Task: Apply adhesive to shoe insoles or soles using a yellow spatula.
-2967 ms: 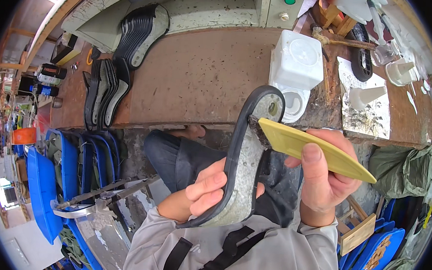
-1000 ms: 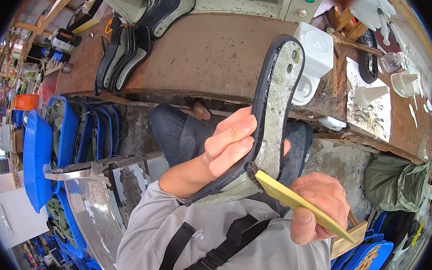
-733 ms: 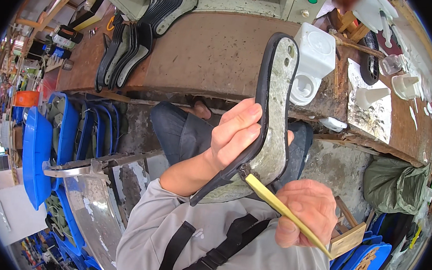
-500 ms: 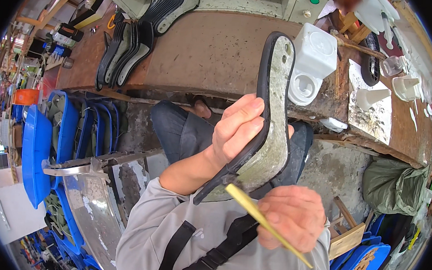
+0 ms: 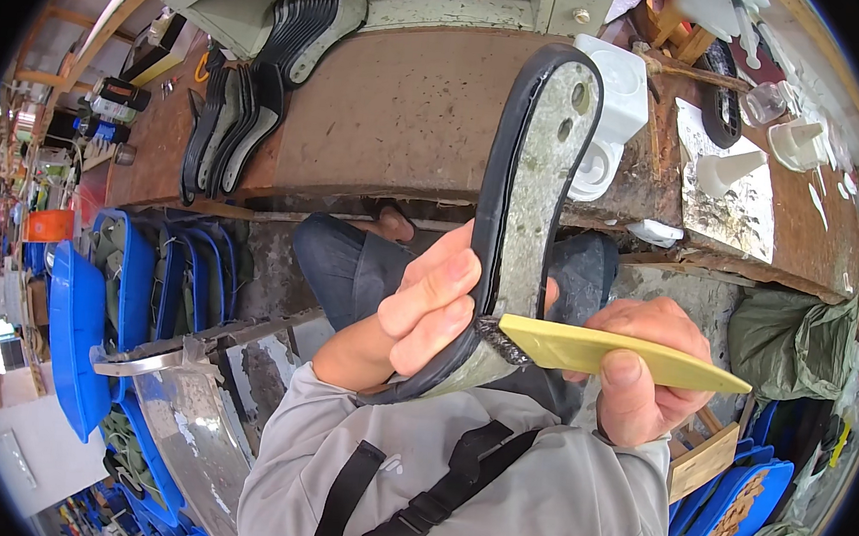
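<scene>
A black-edged shoe sole [image 5: 536,191] with a mottled grey-green inner face stands nearly upright in front of me, its holed end toward the bench. My left hand [image 5: 432,303] is closed round its middle from the left; some fingertips show at the far edge. My right hand [image 5: 650,368] grips a brush [image 5: 578,347] with a flat yellow handle, thumb on top. The brush's dark bristles touch the sole's inner face close to my left fingers. The sole's lower end lies partly behind my left wrist and against my grey shirt.
More soles [image 5: 312,31] are stacked at the far left of the brown bench [image 5: 391,106]. A white plastic container [image 5: 616,92] stands behind the held sole. White nozzle-topped bottles [image 5: 730,174] sit at the right on stained paper. Blue trays [image 5: 81,333] stand at the left.
The brush has swung from slanting down-right to nearly level, and its bristles have moved up and right along the sole. The sole has turned more upright and come nearer.
</scene>
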Demonstrator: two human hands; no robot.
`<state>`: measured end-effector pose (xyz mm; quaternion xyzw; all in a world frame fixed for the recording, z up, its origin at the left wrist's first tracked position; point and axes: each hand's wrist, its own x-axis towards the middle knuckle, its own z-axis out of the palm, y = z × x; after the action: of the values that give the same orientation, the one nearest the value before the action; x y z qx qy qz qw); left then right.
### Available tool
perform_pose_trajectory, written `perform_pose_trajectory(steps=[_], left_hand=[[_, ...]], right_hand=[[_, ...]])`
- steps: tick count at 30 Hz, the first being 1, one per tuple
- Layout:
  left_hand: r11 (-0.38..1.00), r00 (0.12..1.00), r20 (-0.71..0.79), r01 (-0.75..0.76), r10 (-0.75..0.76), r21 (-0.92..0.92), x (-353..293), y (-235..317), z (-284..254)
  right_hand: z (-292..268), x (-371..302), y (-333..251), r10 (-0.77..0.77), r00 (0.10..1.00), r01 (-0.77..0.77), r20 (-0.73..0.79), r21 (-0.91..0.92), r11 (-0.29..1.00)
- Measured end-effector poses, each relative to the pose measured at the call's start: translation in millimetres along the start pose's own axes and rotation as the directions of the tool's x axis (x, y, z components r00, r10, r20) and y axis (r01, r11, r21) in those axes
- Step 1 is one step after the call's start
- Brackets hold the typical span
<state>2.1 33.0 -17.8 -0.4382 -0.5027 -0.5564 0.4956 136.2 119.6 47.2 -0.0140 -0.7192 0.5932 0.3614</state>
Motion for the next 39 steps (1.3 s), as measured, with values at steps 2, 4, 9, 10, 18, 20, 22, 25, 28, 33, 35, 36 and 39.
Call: perform_pose_trajectory(steps=[2, 4, 9, 10, 18, 20, 22, 25, 28, 33, 35, 36, 39], left_hand=[[1.000, 0.999, -0.029, -0.015, 0.015, -0.002, 2.1, 2.1, 0.6], [0.999, 0.998, -0.060, -0.035, 0.035, 0.000, 3.2, 3.9, 3.7], [0.996, 0.985, -0.148, -0.091, 0.091, 0.006, 10.0, 8.8, 7.6], [0.995, 0.981, -0.165, -0.101, 0.101, 0.008, 12.1, 8.6, 5.1], [0.992, 0.986, -0.113, -0.121, 0.123, 0.022, 19.1, 5.6, 2.1], [1.000, 0.998, 0.061, 0.006, -0.005, -0.006, 17.2, -2.4, -4.8], [0.990, 0.965, 0.228, 0.139, -0.133, -0.010, 16.9, -11.7, -15.7], [0.936, 0.834, 0.459, 0.351, -0.306, -0.013, 3.9, -26.1, -23.5], [0.896, 0.803, 0.398, 0.387, -0.443, 0.216, -30.0, -43.8, -20.7], [0.651, 0.451, 0.474, 0.593, -0.756, 0.474, -40.7, -54.9, -16.7], [0.654, 0.447, 0.481, 0.583, -0.754, 0.483, -48.8, -57.4, -15.4], [0.659, 0.445, 0.490, 0.569, -0.750, 0.492, -51.9, -59.3, -14.5], [0.642, 0.439, 0.484, 0.639, -0.757, 0.424, -57.4, -64.4, -12.6]], right_hand=[[-1.7, 3.2, -0.6, -0.009, 1.000, 0.009, 0.005, -0.019, 1.000], [-0.8, 6.5, -0.4, -0.008, 1.000, 0.008, -0.006, -0.016, 1.000], [-2.7, 16.9, 5.5, -0.095, 0.995, 0.091, -0.029, -0.109, 0.990], [-3.5, 20.0, 6.9, -0.113, 0.993, 0.108, -0.030, -0.139, 0.984], [2.1, 60.9, 24.4, -0.289, 0.936, 0.253, -0.203, -0.185, 0.950], [3.7, 50.7, 30.2, -0.231, 0.955, 0.204, -0.187, -0.151, 0.967], [1.0, 34.8, 27.3, -0.026, 0.996, 0.023, -0.082, -0.041, 0.999], [-28.0, 25.4, 36.5, 0.247, 0.956, -0.284, 0.159, 0.284, 0.916], [-40.4, 26.6, 88.8, 0.386, 0.883, -0.313, -0.268, 0.276, 0.909], [-53.3, 22.7, 168.2, 0.410, 0.843, -0.442, -0.349, -0.013, 0.897], [-51.6, 22.4, 178.1, 0.180, 0.953, -0.269, -0.244, -0.403, 0.875], [-48.9, 25.3, 173.8, 0.180, 0.956, -0.268, -0.230, -0.448, 0.853], [-49.2, 25.4, 181.3, 0.124, 0.976, -0.201, -0.179, -0.524, 0.828]])
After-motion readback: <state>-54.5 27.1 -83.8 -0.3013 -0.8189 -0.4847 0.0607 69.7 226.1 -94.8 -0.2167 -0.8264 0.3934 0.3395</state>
